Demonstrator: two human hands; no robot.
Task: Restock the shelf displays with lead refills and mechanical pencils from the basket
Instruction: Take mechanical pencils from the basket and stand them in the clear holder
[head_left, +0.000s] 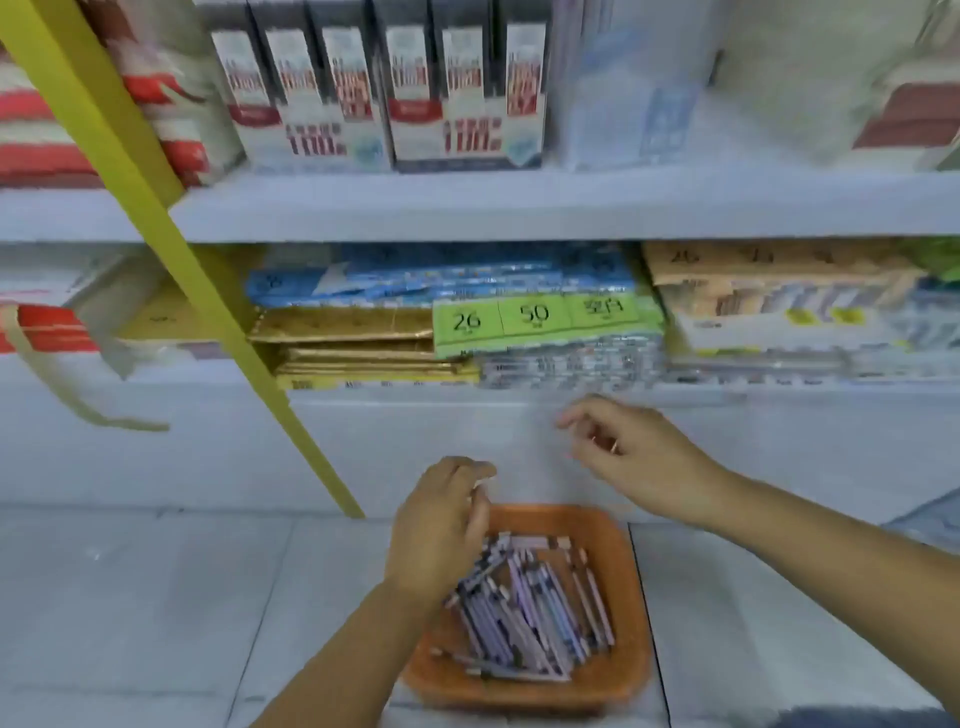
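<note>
An orange basket (631, 587) sits on the tiled floor in front of the shelf, filled with several slim purple and grey packs of leads and pencils (530, 613). My left hand (441, 525) hovers over the basket's left rim with its fingers curled downward; something small and pale shows at its fingertips, too blurred to name. My right hand (634, 457) is raised above and behind the basket, below the lower shelf edge, fingers loosely curled and holding nothing that I can make out.
A slanted yellow post (171, 244) crosses the shelf front on the left. The lower shelf holds blue, gold and green-labelled packs (535, 317); the upper shelf (519, 208) holds boxed goods. A dark shape shows at the bottom right corner.
</note>
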